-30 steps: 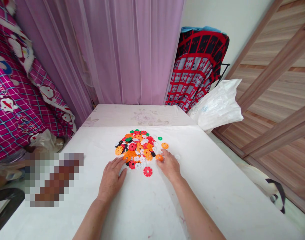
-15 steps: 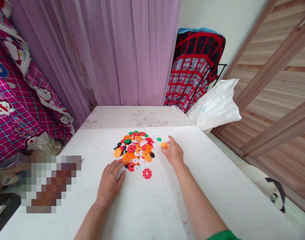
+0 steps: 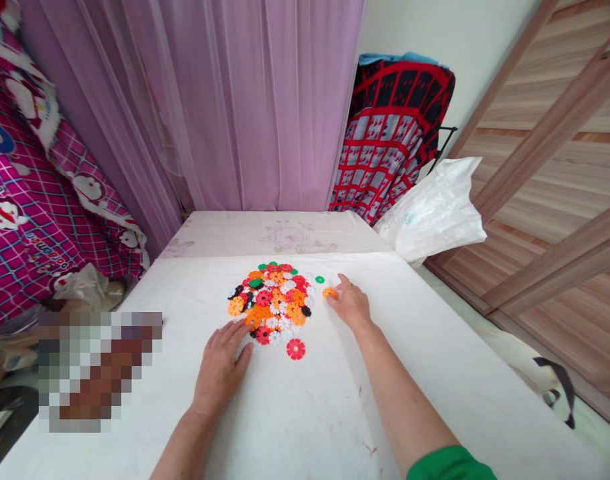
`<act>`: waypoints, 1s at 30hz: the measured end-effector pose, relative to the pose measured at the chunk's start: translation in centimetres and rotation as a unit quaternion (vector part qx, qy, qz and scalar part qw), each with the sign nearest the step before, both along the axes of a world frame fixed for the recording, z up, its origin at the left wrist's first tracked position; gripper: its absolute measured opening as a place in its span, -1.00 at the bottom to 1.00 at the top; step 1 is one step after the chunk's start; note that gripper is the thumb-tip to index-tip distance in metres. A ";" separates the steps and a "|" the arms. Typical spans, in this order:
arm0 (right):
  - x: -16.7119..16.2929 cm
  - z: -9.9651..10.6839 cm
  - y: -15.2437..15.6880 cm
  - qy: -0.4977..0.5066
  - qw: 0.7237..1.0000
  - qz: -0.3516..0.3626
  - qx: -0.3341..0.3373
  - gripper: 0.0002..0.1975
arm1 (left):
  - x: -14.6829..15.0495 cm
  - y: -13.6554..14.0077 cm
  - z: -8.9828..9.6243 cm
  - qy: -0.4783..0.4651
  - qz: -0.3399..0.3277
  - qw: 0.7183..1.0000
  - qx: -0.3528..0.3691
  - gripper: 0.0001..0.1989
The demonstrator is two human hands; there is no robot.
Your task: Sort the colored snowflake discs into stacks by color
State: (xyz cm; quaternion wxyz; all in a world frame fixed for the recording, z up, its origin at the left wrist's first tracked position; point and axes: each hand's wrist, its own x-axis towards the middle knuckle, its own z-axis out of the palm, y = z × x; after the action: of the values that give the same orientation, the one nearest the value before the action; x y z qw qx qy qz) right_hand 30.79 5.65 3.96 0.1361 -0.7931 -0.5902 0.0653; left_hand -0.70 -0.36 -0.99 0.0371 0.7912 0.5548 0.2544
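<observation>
While our left hand [image 3: 221, 365] spreads loosely left of the pile [image 3: 263, 298], our right hand [image 3: 353, 305], pinching an orange disc [image 3: 328, 292], seems mid-placement, calling for gentle release.

Centre of frame: left hand [image 3: 223, 360] touches disc pile [image 3: 263, 298] (mixed colours, from here); right hand [image 3: 351, 303] meets orange disc [image 3: 329, 293].

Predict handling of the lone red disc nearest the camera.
The red disc lies flat on the white table, so it would likely slide, not roll. It looks thin, so probably light. Notched, it could snag if pushed into the pile.
</observation>
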 end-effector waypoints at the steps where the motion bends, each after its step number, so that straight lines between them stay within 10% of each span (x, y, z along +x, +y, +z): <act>1: 0.3 -0.1 -0.3 0.001 1.000 0.002 0.007 -0.39 | 0.0 0.0 0.0 0.000 0.000 1.000 -0.001 -0.60; 11: 3.3 -0.5 -5.1 0.030 0.999 0.002 -0.021 -0.23 | 0.1 0.0 0.0 -0.004 0.002 1.000 0.002 -0.59; 30: 0.9 -0.7 -5.6 -0.009 0.992 0.086 0.097 -0.57 | 0.1 0.0 0.2 0.000 0.005 1.000 0.000 -0.60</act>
State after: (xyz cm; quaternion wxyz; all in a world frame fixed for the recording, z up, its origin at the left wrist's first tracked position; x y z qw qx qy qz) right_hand 31.66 0.09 3.22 0.2008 -0.7229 -0.6611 0.0123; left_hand -0.59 -0.35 -0.79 0.0355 0.7883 0.5590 0.2547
